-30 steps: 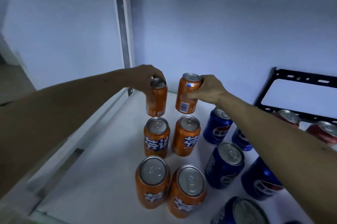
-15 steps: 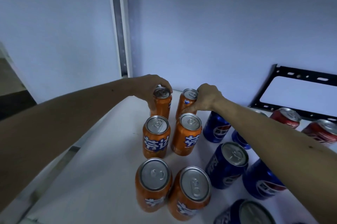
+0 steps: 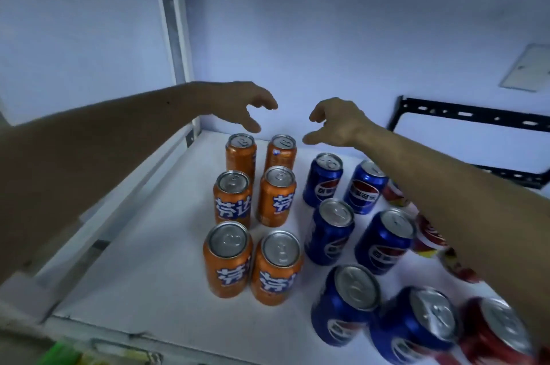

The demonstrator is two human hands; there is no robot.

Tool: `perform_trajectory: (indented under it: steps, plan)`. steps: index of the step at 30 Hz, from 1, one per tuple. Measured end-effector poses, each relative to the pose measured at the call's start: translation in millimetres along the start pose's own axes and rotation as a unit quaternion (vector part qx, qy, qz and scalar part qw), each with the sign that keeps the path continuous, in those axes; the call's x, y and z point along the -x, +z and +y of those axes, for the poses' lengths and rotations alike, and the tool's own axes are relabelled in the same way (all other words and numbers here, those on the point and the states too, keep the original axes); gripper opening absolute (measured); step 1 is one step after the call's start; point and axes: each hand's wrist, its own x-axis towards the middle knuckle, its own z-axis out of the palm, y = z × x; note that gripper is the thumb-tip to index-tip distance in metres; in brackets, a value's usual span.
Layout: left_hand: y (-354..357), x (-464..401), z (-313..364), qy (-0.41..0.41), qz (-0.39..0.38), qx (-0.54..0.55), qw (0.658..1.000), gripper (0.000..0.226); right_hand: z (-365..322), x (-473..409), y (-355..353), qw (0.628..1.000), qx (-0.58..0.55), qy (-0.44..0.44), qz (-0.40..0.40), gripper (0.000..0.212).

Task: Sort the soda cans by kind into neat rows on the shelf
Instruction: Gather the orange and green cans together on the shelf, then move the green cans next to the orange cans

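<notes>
Several orange cans stand upright in two rows on the white shelf [image 3: 143,269]. The two rearmost orange cans, left [image 3: 241,153] and right [image 3: 281,153], stand side by side near the back wall. My left hand [image 3: 247,103] hovers open just above the left one, and my right hand [image 3: 336,123] hovers open above and right of the right one. Neither hand touches a can. Several blue cans [image 3: 329,230] stand in two rows to the right. Red cans [image 3: 494,332] lie further right, partly hidden by my right forearm.
A black metal bracket [image 3: 464,114] leans against the back wall at the right. A white upright post [image 3: 171,22] marks the shelf's back left corner. The shelf's left side rail [image 3: 98,222] runs toward me. Bare shelf lies left of the orange cans.
Both hands set the two rear orange cans down on the shelf, let go and lifted away with fingers spread. The camera tilted and shows more of the shelf.
</notes>
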Motion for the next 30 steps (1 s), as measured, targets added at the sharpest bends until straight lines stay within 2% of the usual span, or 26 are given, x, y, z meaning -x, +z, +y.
perform_trajectory:
  steps: [4, 9, 15, 21, 30]
  plan:
    - [-16, -8, 53, 0.076, 0.072, -0.042, 0.994, 0.042, 30, 53, -32, 0.997, 0.011, 0.027, 0.071, 0.045]
    - [-9, -20, 139, 0.161, 0.102, -0.089, 0.978, 0.038, 86, 136, -60, 0.985, 0.078, 0.108, 0.108, 0.037]
    - [17, -32, 264, 0.248, 0.075, -0.095, 0.961, 0.038, 173, 244, -93, 0.964, 0.095, 0.209, 0.132, 0.041]
    - [64, -61, 400, 0.306, 0.059, -0.065, 0.948, 0.039, 278, 342, -125, 0.941, 0.106, 0.283, 0.153, 0.033]
    - [160, -131, 557, 0.295, 0.008, -0.021, 0.955, 0.042, 445, 414, -154, 0.93, 0.08, 0.325, 0.151, 0.038]
